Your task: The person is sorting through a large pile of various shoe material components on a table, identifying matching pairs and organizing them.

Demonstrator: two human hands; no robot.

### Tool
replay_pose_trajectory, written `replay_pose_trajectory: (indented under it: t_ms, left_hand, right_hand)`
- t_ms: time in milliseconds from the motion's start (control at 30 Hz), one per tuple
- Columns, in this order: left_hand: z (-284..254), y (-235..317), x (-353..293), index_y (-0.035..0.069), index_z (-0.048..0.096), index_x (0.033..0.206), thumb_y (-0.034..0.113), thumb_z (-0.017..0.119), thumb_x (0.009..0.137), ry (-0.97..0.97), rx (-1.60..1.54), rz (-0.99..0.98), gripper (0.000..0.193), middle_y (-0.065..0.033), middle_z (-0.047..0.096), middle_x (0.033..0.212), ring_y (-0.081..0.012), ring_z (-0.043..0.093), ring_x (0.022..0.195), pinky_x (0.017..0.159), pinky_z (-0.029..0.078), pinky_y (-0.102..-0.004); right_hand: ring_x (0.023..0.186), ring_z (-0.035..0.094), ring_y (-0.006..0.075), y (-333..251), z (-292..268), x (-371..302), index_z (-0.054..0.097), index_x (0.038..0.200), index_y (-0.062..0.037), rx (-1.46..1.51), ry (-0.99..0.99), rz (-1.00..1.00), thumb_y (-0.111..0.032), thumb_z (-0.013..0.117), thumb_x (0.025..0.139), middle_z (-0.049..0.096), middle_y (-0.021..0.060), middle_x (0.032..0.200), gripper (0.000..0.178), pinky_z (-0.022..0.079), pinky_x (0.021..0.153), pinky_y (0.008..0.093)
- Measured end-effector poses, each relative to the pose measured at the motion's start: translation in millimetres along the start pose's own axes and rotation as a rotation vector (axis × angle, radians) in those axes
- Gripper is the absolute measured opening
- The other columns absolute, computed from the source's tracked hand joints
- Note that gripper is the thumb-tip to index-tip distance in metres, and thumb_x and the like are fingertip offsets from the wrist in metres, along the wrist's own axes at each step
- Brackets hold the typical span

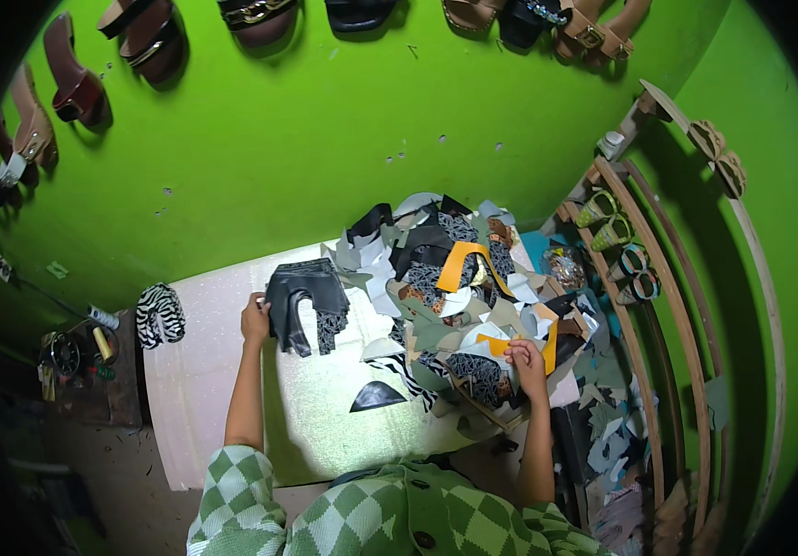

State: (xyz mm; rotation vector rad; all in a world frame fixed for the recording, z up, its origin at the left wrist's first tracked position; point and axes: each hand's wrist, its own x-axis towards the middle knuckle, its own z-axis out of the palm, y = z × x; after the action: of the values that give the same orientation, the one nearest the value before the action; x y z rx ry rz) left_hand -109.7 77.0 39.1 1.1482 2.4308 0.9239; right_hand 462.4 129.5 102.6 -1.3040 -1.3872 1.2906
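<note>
My left hand [255,320] is closed at the left edge of some dark leather-like cutouts [306,295], which lie on the pale table, partly over a grey-black patterned piece [329,330]. My right hand [528,363] is at the front right of a large heap of scraps [431,335], its fingers bent and pinched on a yellow scrap [549,350]; the fingertips are partly hidden. Another curved yellow strip [454,264] lies higher on the heap. A black half-round piece [378,397] rests alone on the table between my arms.
A zebra-striped bundle [160,315] sits at the table's [204,408] left end. Beyond it stands a low dark stand with small items [79,357]. Wooden racks [635,347] with sandals rise on the right, above more fallen scraps [607,445]. Sandals hang on the green wall [306,139].
</note>
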Motion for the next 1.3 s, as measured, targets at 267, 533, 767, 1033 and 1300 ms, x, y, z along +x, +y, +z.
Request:
replay_pose_trajectory:
  t_ms: [267, 533, 767, 1033, 1300]
  left_hand:
    - [29.3, 34.9, -40.5, 0.011, 0.036, 0.133, 0.026, 0.070, 0.071, 0.069, 0.414, 0.136, 0.073, -0.0200, 0.029, 0.136, -0.0395, 0.029, 0.122, 0.099, 0.030, -0.0469]
    - [68.4, 82.2, -79.1, 0.004, 0.041, 0.125, 0.019, 0.060, 0.077, 0.225, 0.247, 0.298, 0.054, -0.0257, 0.026, 0.136, -0.0428, 0.025, 0.125, 0.103, 0.022, -0.0477]
    - [101.6, 119.0, -151.7, 0.012, 0.044, 0.125, 0.022, 0.073, 0.065, -0.320, 0.200, 0.518, 0.067, -0.0179, 0.036, 0.130, -0.0394, 0.031, 0.120, 0.099, 0.028, -0.0459]
    - [121.3, 111.5, -140.8, 0.005, 0.059, 0.097, 0.012, 0.067, 0.070, -0.348, -0.017, 0.476, 0.029, -0.0133, 0.059, 0.093, -0.0310, 0.055, 0.091, 0.077, 0.044, -0.0363]
    - [129.4, 144.6, -139.5, -0.001, 0.050, 0.116, 0.015, 0.068, 0.072, -0.259, -0.207, 0.559, 0.050, -0.0177, 0.054, 0.111, -0.0338, 0.049, 0.103, 0.090, 0.039, -0.0384]
  right_hand:
    - [0.102, 0.052, 0.0201, -33.9, 12.8, -13.4, 0.051, 0.113, -0.0041, -0.535, 0.115, -0.287, -0.012, 0.068, 0.076, 0.052, 0.0130, 0.112, 0.041, 0.040, 0.087, 0.0281]
    - [0.123, 0.022, 0.0433, -22.0, 49.7, -24.9, 0.050, 0.121, -0.0157, -0.974, -0.029, -0.246, -0.050, 0.081, 0.046, 0.021, 0.0246, 0.135, 0.088, 0.026, 0.098, 0.0524]
    - [0.123, 0.022, 0.0411, -29.5, 49.0, -24.5, 0.053, 0.115, -0.0156, -0.990, -0.022, -0.217, -0.038, 0.082, 0.050, 0.020, 0.0214, 0.136, 0.075, 0.029, 0.094, 0.0525]
    - [0.109, 0.039, 0.0385, -13.4, 32.5, -10.6, 0.052, 0.108, -0.0071, -0.885, 0.136, -0.274, -0.007, 0.077, 0.052, 0.037, 0.0168, 0.121, 0.062, 0.037, 0.091, 0.0439]
    - [0.097, 0.049, 0.0342, -18.0, -15.0, 29.5, 0.050, 0.106, 0.0047, -0.731, 0.339, -0.380, -0.007, 0.071, 0.054, 0.047, 0.0177, 0.103, 0.057, 0.042, 0.084, 0.0373]
